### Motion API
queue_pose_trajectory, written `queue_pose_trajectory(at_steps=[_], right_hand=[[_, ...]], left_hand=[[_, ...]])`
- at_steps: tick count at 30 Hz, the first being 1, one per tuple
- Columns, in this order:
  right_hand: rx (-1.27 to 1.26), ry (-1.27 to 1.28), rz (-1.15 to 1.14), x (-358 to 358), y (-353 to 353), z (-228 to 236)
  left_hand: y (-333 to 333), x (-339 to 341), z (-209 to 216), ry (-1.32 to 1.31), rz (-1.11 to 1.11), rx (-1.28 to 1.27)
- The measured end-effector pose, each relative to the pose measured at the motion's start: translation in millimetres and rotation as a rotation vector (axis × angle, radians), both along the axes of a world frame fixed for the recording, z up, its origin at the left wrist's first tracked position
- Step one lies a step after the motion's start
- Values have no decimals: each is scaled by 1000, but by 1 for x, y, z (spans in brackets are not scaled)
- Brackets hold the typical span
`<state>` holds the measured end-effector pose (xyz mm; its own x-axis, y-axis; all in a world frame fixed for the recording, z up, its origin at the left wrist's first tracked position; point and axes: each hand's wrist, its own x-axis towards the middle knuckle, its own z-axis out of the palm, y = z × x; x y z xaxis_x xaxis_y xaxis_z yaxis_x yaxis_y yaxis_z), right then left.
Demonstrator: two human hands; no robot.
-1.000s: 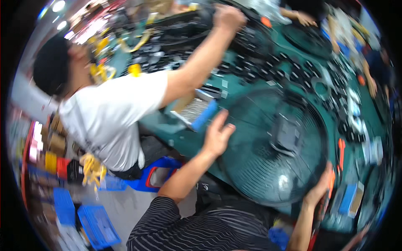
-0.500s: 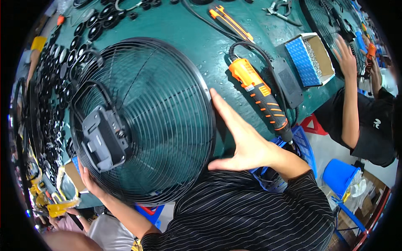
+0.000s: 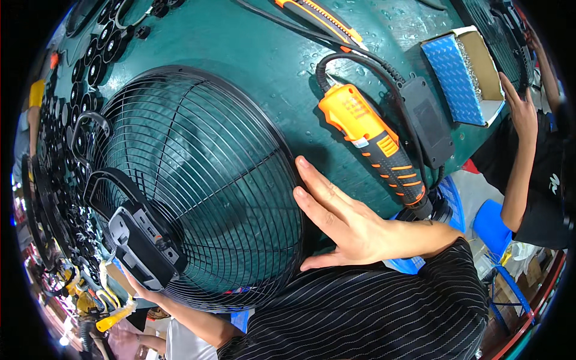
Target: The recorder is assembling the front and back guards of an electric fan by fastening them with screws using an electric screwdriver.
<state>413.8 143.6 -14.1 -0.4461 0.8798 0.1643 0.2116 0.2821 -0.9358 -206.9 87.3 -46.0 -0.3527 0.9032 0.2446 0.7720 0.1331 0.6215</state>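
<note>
A round black wire fan guard (image 3: 231,180) with a grey-black control box (image 3: 147,246) and a loop handle rests on the green table, its rim toward my right. My right hand (image 3: 354,231) lies against this rim with its fingers spread and thumb apart. At the guard's lower left, my left hand (image 3: 143,290) holds its side, and the box and wires hide part of the fingers. To the right of the guard lies an orange and black electric screwdriver (image 3: 375,147), its cable looping up to a flat black adapter box (image 3: 427,123).
An orange utility knife (image 3: 321,21) lies at the far side. A blue open carton of small screws (image 3: 459,78) stands at the right, near a co-worker's hand (image 3: 521,111). Several black round parts (image 3: 99,57) crowd the left. A blue basket (image 3: 450,198) sits below the table edge.
The view has shifted. The guard and its control box sit lower and further left in the picture. My right hand's fingers have spread along the rim. The co-worker's hand has moved beside the carton.
</note>
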Motion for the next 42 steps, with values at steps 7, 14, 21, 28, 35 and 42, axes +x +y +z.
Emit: queue_pose_trajectory(at_steps=[7, 14, 21, 28, 35, 42], right_hand=[[16, 35, -11, 3, 1, -3], [39, 45, -20, 1, -2, -4], [45, 76, -15, 3, -2, -7], [100, 32, -64, 6, -2, 8], [362, -711, -562, 39, 1, 48], [399, -1043, -534, 17, -9, 58]], left_hand=[[-10, -14, -3, -78, -17, 50], [-11, -16, 2, -57, -19, 49], [-16, -19, 1, -57, -13, 55], [31, 51, 21, -187, -16, -22], [23, 139, 78, 521, -57, -207], [-25, 153, 82, 748, -98, -136]])
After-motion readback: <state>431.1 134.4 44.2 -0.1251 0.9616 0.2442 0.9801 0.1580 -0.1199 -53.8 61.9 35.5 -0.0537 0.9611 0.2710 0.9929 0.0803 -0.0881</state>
